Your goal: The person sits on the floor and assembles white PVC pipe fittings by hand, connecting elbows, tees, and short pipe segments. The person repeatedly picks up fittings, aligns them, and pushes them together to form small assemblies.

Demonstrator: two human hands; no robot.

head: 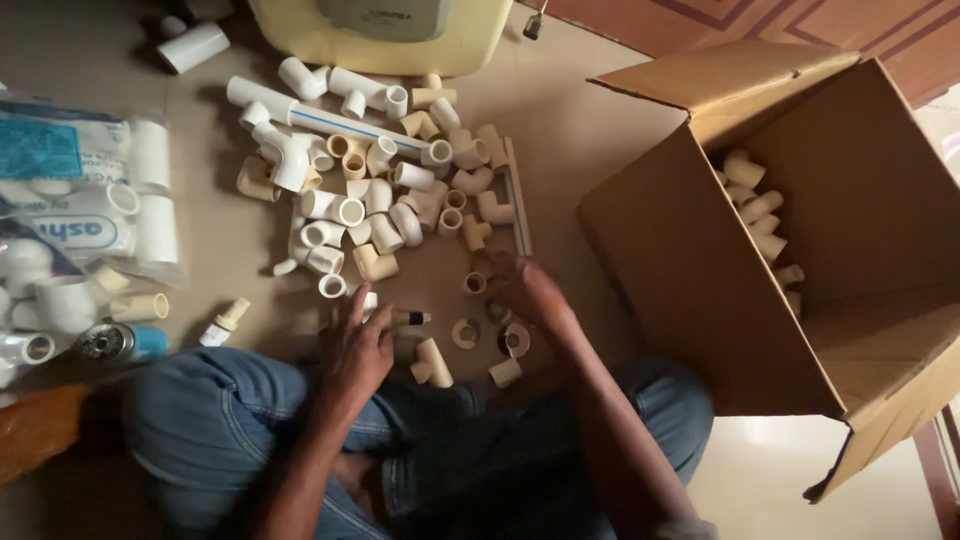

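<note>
Below, both hands' grip spread, empty: left hand (357, 348) and right hand (527, 290) over small pipe fittings (470, 333).

An open cardboard box (700, 270) stands beside plastic bags (70, 190).

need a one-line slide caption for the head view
Seated person's left hand and right hand rest among scattered pipe fittings on the floor, beside an open cardboard box.
</note>
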